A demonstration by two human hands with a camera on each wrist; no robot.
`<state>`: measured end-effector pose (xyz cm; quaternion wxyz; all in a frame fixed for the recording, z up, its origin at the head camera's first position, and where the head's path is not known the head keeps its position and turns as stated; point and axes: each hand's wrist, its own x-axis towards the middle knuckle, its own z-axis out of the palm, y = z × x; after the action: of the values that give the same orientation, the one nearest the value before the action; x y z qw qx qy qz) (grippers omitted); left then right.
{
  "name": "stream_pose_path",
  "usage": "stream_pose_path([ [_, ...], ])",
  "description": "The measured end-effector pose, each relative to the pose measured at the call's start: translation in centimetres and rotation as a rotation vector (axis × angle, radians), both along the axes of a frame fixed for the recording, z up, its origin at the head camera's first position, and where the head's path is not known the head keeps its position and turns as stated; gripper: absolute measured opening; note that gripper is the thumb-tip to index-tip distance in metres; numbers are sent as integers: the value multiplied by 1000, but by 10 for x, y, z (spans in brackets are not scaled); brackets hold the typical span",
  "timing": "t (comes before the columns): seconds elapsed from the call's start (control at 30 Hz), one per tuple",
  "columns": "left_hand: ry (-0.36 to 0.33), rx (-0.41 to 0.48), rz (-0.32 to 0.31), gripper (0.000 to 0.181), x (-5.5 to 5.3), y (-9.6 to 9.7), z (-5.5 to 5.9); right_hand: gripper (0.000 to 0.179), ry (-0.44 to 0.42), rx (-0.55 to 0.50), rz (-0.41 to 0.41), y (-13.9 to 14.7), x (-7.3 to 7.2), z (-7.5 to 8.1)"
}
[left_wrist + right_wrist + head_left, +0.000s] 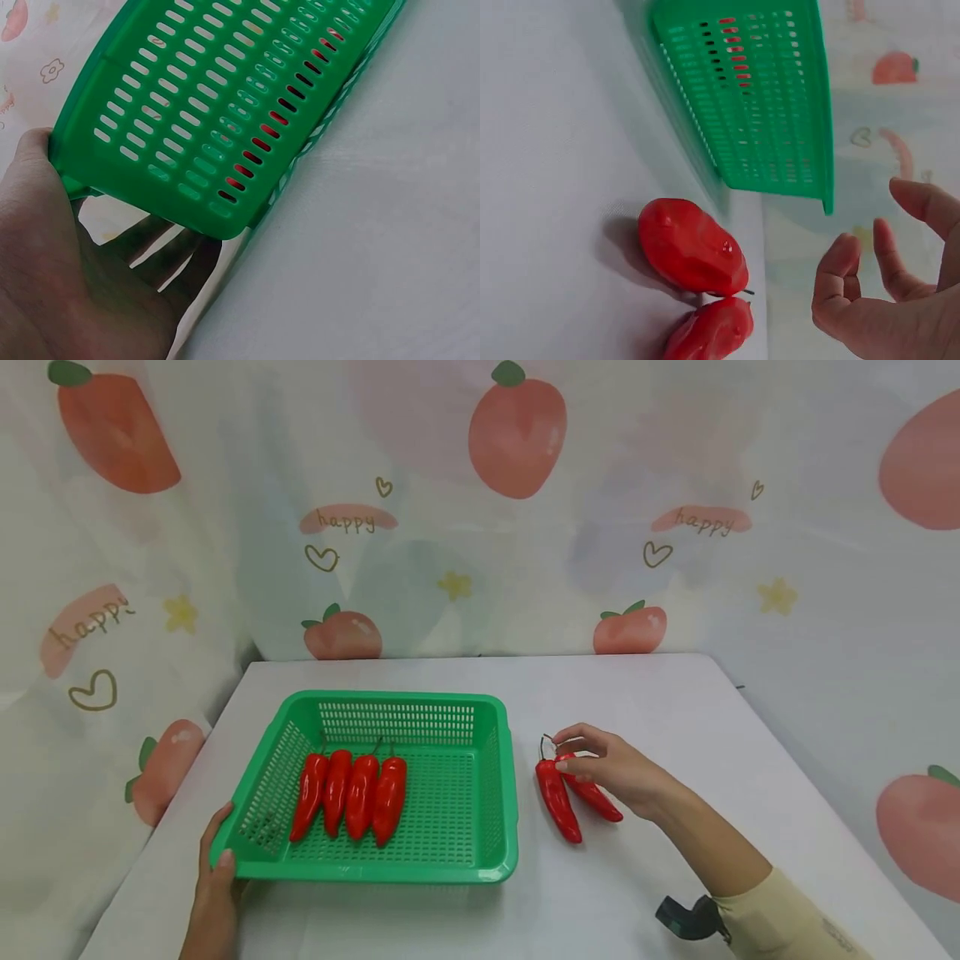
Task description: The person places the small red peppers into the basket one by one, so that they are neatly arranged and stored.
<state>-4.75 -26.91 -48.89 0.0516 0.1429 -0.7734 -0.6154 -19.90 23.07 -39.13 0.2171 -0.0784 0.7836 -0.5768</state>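
At the near left corner of the green plastic basket (pixel 495 793), my left hand (pixel 217 868) holds the rim. In the left wrist view its thumb lies at the rim and its fingers reach below the basket wall (pixel 195 97). Several red chili peppers (pixel 360 797) lie side by side in the basket's left half. On the table to the right lie two more, a front pepper (pixel 558 802) and a rear pepper (pixel 596 795) partly hidden by my right hand (pixel 603 764). The right wrist view shows that hand's fingers loosely bent, holding nothing, apart from the peppers (pixel 694 247).
A white-covered table (pixel 645 893) carries everything. Behind and beside it hangs a pale cloth (pixel 555 560) printed with fruit, hearts and stars. A dark strap piece (pixel 688 917) sticks out by the right sleeve (pixel 780 914).
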Motion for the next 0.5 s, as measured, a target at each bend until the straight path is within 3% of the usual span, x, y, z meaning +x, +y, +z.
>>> stream_pose_path([
  [0.17,-22,-17,-2,56,2,0,0,50,-25,-34,2,16,2,-11],
  [0.5,23,-16,-41,55,2,1,1,48,33,-17,-67,46,0,-41],
])
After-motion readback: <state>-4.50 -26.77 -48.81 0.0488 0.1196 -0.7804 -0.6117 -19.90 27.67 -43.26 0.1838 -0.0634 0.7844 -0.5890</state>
